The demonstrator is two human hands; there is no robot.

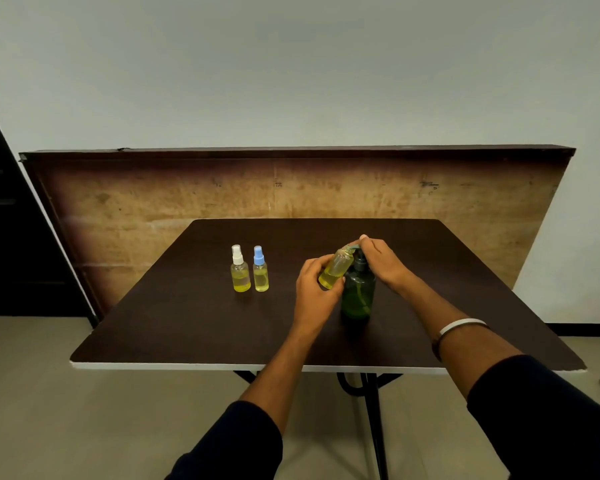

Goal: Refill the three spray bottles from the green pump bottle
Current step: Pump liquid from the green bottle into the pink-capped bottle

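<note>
Spray bottles: two standing point(240, 270) point(261, 270), one held point(336, 267); one green pump bottle point(358, 294)

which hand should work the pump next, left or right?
Right, probably. The right hand already rests on the head of the green pump bottle, while the left hand has its grip on the uncapped spray bottle, tilted with its mouth at the spout.
</note>
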